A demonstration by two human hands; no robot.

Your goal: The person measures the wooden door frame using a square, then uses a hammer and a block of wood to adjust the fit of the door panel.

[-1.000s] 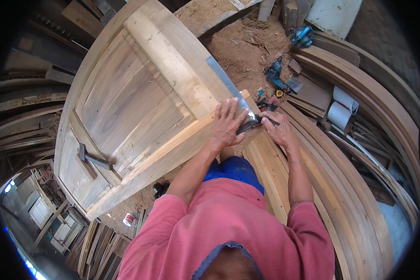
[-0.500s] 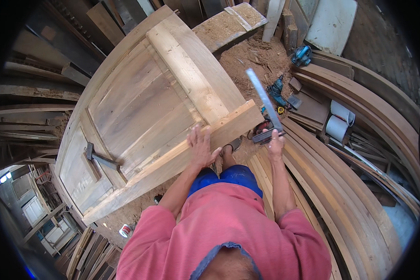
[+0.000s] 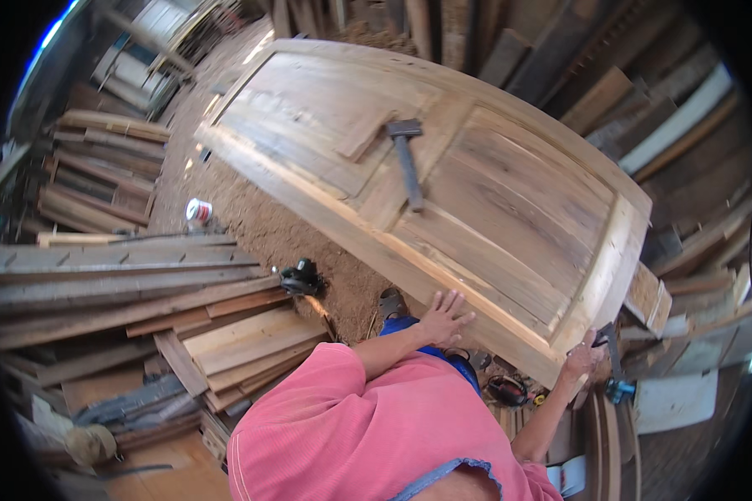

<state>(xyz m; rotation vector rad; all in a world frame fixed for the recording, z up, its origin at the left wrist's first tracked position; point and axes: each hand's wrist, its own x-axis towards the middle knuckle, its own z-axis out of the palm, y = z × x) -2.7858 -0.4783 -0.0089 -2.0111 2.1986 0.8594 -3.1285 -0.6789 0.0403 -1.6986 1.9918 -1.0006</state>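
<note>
A large panelled wooden door [image 3: 510, 275] lies flat in front of me, and its long edge faces my body. My left hand [image 3: 445, 319] rests on that near edge with the fingers spread and holds nothing. At the right end of the door my right hand [image 3: 586, 359] is closed round a try square [image 3: 610, 344], whose blade is partly blurred and hard to follow. A hammer [image 3: 407, 167] lies across the middle of the door. Beside its head is a short strip of wood [image 3: 368, 138].
Stacked boards [image 3: 251, 351] fill the left, with a dark green power tool [image 3: 301, 277] at their end. A white tub [image 3: 198, 210] stands on the dusty floor. Timber [image 3: 593, 100] leans behind the door. A teal power tool [image 3: 619, 391] lies at the right.
My view has swung left, so the door's far left end and the board stacks show more. My left hand stays on the near edge; the try square stays in my right.
</note>
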